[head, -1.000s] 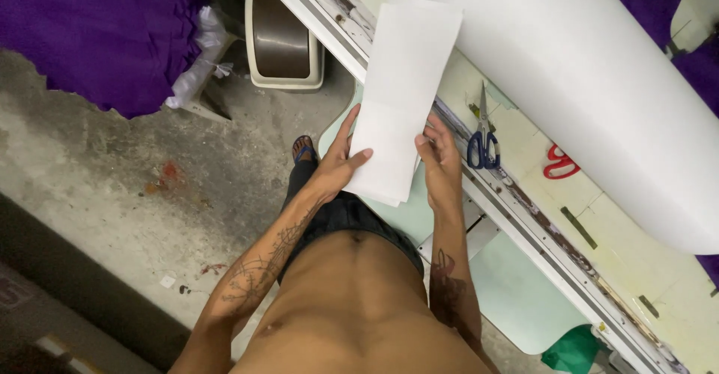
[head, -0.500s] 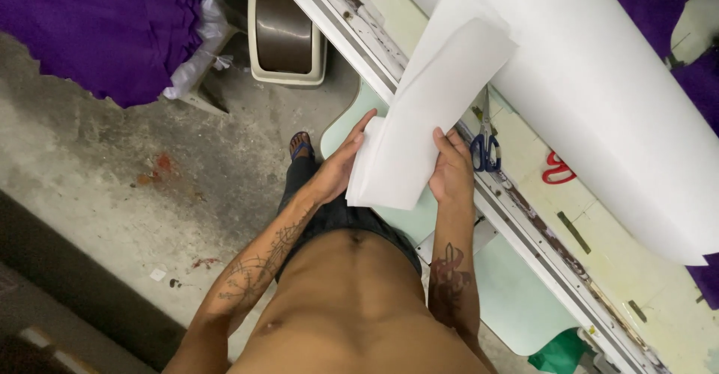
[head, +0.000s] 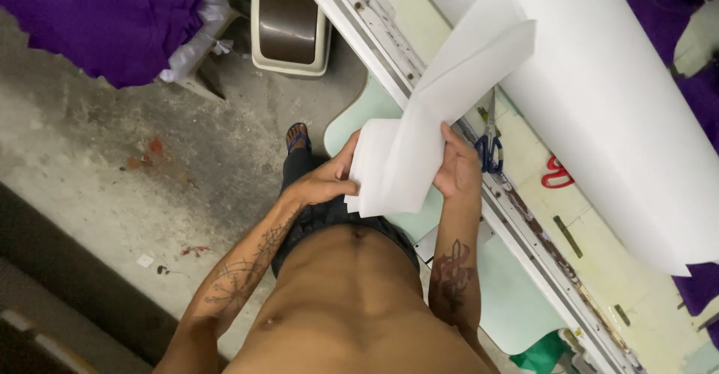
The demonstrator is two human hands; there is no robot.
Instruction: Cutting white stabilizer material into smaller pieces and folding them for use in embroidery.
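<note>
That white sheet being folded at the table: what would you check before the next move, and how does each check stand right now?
1. Both hands on the white sheet: ok, left hand at its lower left edge, right hand on its right side.
2. Sheet clear of the floor: ok, held up at waist height.
3. Fold edges lined up: not ok, the upper layers fan apart.
4. Blue-handled scissors clear of the sheet: cannot tell, they lie close beside the right hand.
5. Big white roll resting on the table: ok.
</note>
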